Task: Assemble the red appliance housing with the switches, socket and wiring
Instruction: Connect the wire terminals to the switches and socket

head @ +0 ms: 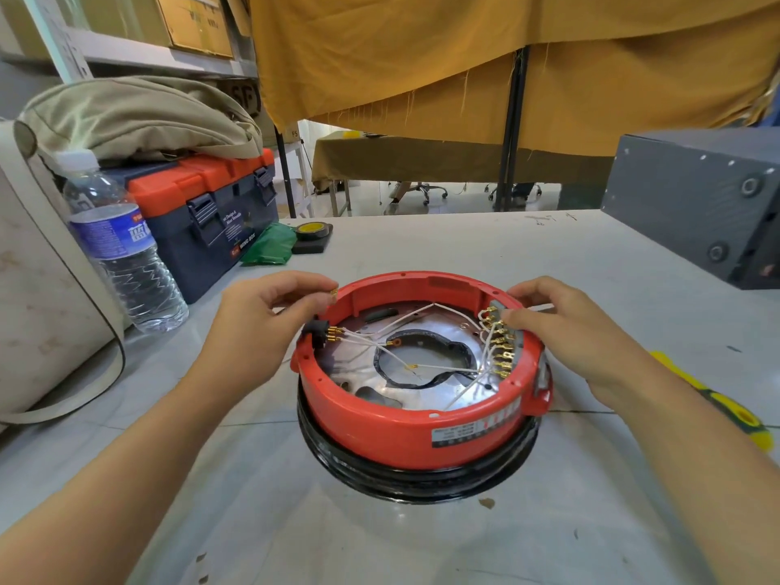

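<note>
The round red appliance housing (pixel 405 432) lies upside down on a black ring at the table's middle. Inside, white wires (pixel 422 367) with brass terminals cross a silver plate. A black socket (pixel 317 331) with brass pins sits in the left wall. A grey switch block (pixel 504 344) with several brass terminals lines the right wall. My left hand (pixel 257 318) pinches a small brass terminal (pixel 333 292) at the housing's upper left rim. My right hand (pixel 561 323) pinches the far end of the switch block between thumb and fingertips.
A water bottle (pixel 118 251), an orange and navy toolbox (pixel 211 213) under a beige bag, a green packet (pixel 270 247) and a tape roll (pixel 312 232) stand at the left back. A dark grey box (pixel 696 204) sits far right. A yellow-green tool (pixel 726 411) lies by my right forearm.
</note>
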`<act>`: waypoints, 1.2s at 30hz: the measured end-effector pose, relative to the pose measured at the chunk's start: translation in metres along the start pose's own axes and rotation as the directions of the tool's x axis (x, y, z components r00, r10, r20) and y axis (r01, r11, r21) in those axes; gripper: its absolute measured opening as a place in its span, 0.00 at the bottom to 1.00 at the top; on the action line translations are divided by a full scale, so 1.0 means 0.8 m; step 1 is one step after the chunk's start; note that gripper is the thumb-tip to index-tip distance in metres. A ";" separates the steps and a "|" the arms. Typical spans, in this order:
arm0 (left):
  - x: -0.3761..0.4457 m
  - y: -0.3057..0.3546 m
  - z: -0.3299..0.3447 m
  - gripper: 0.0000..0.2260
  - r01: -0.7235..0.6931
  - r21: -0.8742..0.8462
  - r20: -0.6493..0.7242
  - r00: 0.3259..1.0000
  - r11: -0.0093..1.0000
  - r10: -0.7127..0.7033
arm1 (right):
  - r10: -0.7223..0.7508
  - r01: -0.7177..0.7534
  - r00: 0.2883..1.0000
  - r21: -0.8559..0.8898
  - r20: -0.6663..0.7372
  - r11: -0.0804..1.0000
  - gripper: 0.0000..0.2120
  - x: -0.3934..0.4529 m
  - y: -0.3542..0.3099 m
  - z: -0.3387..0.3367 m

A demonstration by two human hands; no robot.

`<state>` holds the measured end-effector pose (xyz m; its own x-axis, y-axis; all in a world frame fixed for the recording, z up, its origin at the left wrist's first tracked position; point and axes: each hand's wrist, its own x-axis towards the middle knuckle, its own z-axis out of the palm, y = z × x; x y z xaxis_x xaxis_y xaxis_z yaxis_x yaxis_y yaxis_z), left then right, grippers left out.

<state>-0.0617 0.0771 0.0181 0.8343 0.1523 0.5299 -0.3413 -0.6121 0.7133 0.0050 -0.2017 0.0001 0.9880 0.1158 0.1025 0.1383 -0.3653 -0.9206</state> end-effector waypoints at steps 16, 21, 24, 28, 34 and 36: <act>0.028 0.081 0.090 0.03 -0.196 0.129 0.453 0.884 0.972 0.118 | -0.076 0.076 0.996 -0.005 -0.037 0.997 0.14 -0.003 -0.002 0.009; 0.036 0.085 0.115 0.01 -0.204 0.191 0.473 0.876 0.960 0.093 | -0.106 0.107 0.994 0.042 -0.012 0.993 0.06 -0.002 -0.001 0.009; 0.031 0.080 0.121 0.01 -0.189 0.209 0.463 0.883 0.960 0.073 | -0.113 0.114 0.994 0.049 -0.009 0.992 0.07 -0.001 0.001 0.011; 0.025 0.076 0.120 0.01 -0.209 0.220 0.440 0.893 0.953 0.094 | -0.114 0.114 0.993 0.054 -0.013 0.992 0.08 0.001 0.002 0.011; 0.020 0.076 0.119 0.01 -0.257 0.246 0.467 0.876 0.935 0.118 | -0.121 0.121 0.993 0.052 -0.014 0.991 0.07 0.000 0.003 0.012; 0.020 0.076 0.119 0.02 -0.249 0.234 0.460 0.880 0.940 0.119 | -0.122 0.123 0.992 0.043 -0.014 0.992 0.09 0.000 0.003 0.012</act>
<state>-0.0278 -0.0317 0.0262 0.8928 -0.2956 0.3398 -0.4272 -0.7946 0.4314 0.0049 -0.1937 -0.0060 0.9645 0.1462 0.2197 0.2555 -0.3083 -0.9163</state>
